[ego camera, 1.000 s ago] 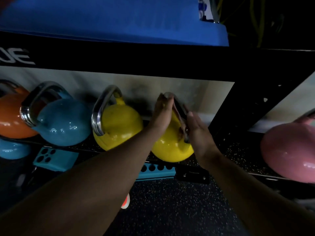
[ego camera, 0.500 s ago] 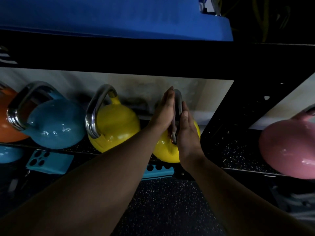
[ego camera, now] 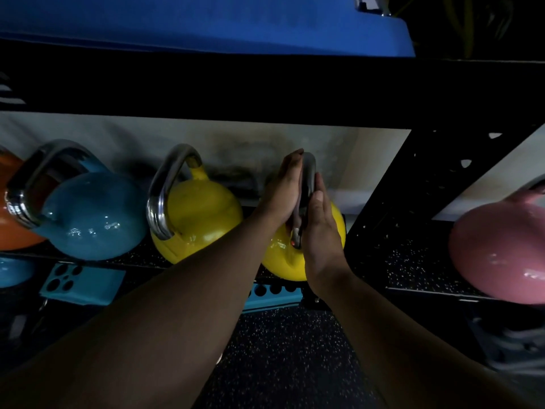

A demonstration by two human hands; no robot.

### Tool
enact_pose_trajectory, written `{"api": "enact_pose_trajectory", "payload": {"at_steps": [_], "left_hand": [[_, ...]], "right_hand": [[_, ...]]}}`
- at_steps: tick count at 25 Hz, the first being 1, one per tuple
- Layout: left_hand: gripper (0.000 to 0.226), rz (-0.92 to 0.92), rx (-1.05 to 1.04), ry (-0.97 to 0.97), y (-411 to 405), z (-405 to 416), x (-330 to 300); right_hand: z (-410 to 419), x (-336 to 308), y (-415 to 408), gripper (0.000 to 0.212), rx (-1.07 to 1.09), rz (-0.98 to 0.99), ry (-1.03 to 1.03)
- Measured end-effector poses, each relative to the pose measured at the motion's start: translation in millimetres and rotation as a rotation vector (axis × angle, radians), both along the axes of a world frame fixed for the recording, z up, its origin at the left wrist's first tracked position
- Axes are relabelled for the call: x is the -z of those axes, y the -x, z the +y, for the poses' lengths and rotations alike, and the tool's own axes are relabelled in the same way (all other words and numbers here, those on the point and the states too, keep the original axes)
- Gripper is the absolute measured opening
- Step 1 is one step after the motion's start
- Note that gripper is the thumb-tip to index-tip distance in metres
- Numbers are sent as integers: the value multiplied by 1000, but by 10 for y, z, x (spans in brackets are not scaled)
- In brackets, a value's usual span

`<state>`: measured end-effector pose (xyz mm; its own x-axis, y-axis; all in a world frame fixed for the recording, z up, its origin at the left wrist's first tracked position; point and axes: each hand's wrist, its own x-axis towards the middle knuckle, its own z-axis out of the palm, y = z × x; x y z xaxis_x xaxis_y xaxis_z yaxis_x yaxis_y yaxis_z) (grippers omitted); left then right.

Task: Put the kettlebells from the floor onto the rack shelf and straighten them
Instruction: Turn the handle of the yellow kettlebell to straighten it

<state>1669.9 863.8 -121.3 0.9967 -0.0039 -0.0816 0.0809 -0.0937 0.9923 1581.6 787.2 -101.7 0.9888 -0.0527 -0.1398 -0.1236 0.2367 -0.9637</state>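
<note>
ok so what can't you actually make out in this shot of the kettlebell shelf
All in the head view:
- Right-hand yellow kettlebell: the left hand and right hand flank its handle, so the handle's base is hidden.
- Orange kettlebell: cut off by the left edge, partly behind the blue kettlebell.
- Pink kettlebell: cut off by the right edge.
- White lettering on the rack: cropped, unreadable.

Kettlebells on rack shelf, by colour: 2 yellow (ego camera: 197, 214) (ego camera: 283, 261), 1 blue (ego camera: 88, 216), 1 orange (ego camera: 11, 228) partly cut off at left, 1 pink (ego camera: 498, 249) in next bay. Approx. 1 more blue (ego camera: 11, 271) lower left. 2 hands (ego camera: 284, 187) (ego camera: 320, 228).
</note>
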Motion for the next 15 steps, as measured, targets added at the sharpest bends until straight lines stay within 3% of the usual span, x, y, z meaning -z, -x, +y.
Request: {"api": "enact_pose_trajectory", "payload": {"at_steps": [7, 15], "left_hand": [[71, 80, -7, -12, 55, -14, 47], [63, 63, -51, -7, 67, -49, 41]], "right_hand": [[-90, 67, -52, 46, -100, 8, -78], [-180, 83, -72, 46, -127, -10, 11]]}}
